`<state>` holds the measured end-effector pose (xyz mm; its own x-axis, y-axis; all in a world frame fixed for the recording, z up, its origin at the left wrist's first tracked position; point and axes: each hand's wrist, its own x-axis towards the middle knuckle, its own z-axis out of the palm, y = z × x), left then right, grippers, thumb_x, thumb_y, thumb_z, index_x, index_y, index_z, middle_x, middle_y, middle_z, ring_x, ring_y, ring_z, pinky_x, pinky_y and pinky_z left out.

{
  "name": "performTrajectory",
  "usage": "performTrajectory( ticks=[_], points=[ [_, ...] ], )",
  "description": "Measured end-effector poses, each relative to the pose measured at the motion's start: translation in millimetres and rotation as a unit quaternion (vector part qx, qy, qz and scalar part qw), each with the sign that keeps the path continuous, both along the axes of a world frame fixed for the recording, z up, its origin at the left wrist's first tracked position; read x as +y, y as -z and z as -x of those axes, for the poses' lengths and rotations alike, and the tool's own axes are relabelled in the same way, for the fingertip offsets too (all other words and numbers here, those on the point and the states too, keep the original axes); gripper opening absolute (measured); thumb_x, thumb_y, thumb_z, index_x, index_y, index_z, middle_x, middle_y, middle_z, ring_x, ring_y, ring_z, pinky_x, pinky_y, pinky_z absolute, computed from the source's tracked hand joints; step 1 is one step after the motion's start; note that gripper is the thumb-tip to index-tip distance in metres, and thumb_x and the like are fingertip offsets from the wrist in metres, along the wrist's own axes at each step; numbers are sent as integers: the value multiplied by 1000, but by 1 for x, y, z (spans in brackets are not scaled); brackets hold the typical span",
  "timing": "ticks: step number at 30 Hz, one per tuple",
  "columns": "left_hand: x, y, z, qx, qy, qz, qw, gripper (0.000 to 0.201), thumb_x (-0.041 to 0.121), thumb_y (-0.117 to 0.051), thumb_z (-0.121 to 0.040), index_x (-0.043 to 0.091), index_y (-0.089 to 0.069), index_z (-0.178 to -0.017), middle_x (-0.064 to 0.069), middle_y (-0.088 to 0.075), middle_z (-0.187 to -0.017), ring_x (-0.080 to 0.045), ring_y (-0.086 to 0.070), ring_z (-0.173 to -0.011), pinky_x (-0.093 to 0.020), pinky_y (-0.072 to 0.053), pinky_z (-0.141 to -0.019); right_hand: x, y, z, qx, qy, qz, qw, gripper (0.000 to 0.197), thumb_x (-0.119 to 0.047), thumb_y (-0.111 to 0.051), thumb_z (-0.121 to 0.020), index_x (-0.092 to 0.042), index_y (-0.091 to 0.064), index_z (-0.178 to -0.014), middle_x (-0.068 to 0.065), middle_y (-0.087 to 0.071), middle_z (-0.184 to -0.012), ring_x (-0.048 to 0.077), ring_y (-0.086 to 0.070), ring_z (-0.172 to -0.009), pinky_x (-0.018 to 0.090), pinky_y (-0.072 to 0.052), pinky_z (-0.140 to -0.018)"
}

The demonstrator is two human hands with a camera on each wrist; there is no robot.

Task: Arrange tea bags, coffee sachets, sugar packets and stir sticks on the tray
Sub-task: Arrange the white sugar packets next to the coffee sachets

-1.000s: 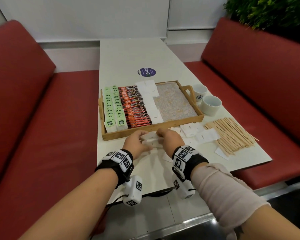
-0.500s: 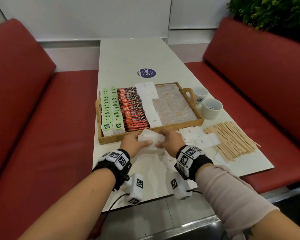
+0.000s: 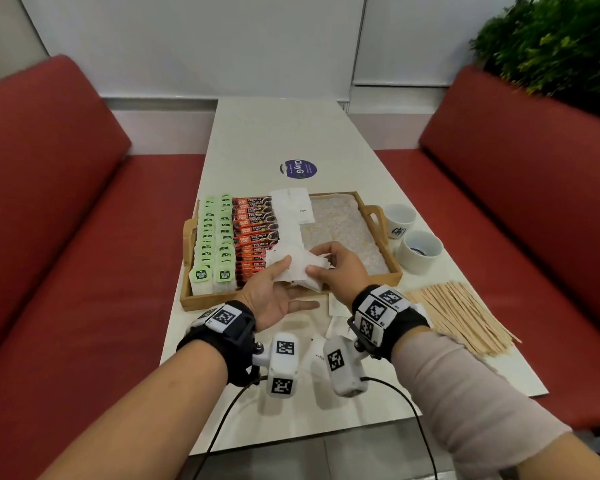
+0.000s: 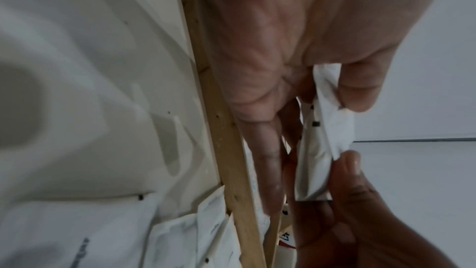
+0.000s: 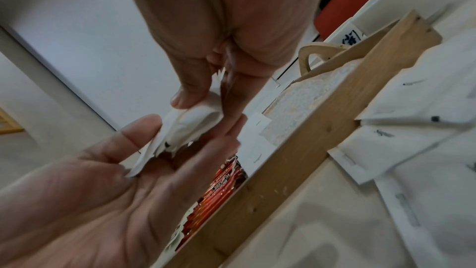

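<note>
A wooden tray (image 3: 291,296) holds two rows of green tea bags (image 3: 215,244), a row of red coffee sachets (image 3: 253,233) and a row of white sugar packets (image 3: 293,209); its right half is bare. Above the tray's front edge both hands hold a small bunch of white sugar packets (image 3: 302,268). My left hand (image 3: 281,275) lies palm up under the bunch with its thumb pressed on top. From the right, my right hand (image 3: 321,261) pinches the bunch between thumb and fingers. The right wrist view shows this bunch (image 5: 190,121) fanned out between the two hands.
Wooden stir sticks (image 3: 461,317) lie in a pile on the table right of the tray. Two white cups (image 3: 420,251) stand beside the tray's right handle. Several loose sugar packets (image 3: 336,308) lie on the table before the tray. Red benches flank the table.
Both hands rose from the table in front of the tray and moved forward over its front edge with the packets. The left hand turned palm up.
</note>
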<state>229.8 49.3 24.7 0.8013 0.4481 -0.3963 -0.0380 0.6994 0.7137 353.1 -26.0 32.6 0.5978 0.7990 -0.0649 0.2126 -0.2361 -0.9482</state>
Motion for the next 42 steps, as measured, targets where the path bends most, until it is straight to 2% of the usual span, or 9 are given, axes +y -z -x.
performTrajectory(
  ticks=[4,9,14,19,27,30,33,37,42],
  points=[
    [-6,-5,-13,-18,-1,10,1000,40,30,-33,-101,5,-53,-126,-22,-64,-115,-35,-69,-92,-44,-58,-77,0,-3,-12,-48,59,-8,997,33,-13,-77,-75,-18,-48,-91,-7,-51,-81,16,-51,-77,35,-49,-74],
    [-15,-3,-29,-24,-54,6,998,34,24,-35,-103,0,-53,-118,-20,-70,-97,-28,-70,-80,-42,-54,-85,0,-9,-17,-112,84,-3,990,26,-17,-74,-77,-19,-49,-76,6,-57,-95,14,-47,-72,24,-36,-68],
    [-19,-1,-39,-24,-129,-28,991,22,16,-41,-101,4,-57,-108,-10,-73,-80,-18,-70,-63,-29,-58,-57,2,-12,-15,-121,70,13,990,11,-25,-67,-85,-18,-59,-83,7,-59,-105,16,-55,-84,27,-44,-76],
    [-19,3,-50,-6,-175,-105,979,14,9,-45,-99,6,-55,-108,-5,-72,-73,-14,-69,-58,-22,-55,-51,5,-12,-17,-115,50,48,991,13,-25,-68,-85,-14,-63,-90,5,-54,-111,14,-53,-88,23,-42,-77],
    [-1,3,-66,28,-202,-148,968,33,9,-60,-91,15,-55,-122,-8,-70,-107,-20,-69,-79,-27,-56,-62,13,-15,-39,-57,24,85,995,16,-20,-71,-83,-16,-57,-90,-1,-60,-90,14,-56,-83,24,-41,-70],
    [2,2,-71,42,-198,-145,968,33,14,-62,-90,15,-57,-122,-8,-69,-105,-16,-66,-73,-21,-54,-55,21,-15,-47,-25,11,89,996,20,-20,-71,-82,-19,-53,-72,3,-62,-76,20,-59,-75,37,-54,-75],
    [9,-1,-74,40,-179,-122,976,21,20,-60,-90,20,-60,-111,-5,-70,-99,-16,-68,-75,-21,-55,-54,27,-19,-54,57,-6,74,996,25,-12,-66,-85,-16,-48,-68,8,-62,-72,27,-63,-75,47,-56,-80],
    [24,-4,-75,34,-146,-123,981,26,24,-59,-89,20,-57,-115,-5,-71,-100,-16,-69,-80,-22,-57,-59,37,-24,-65,107,-14,48,993,28,-4,-58,-89,-15,-41,-70,10,-60,-78,28,-61,-75,45,-54,-76],
    [53,-7,-71,73,-148,-166,972,24,22,-58,-92,18,-57,-116,-3,-69,-99,-17,-67,-79,-23,-55,-51,60,-33,-81,151,23,-12,988,27,2,-52,-89,-14,-39,-71,12,-59,-76,21,-59,-61,29,-50,-57]
  ],
)
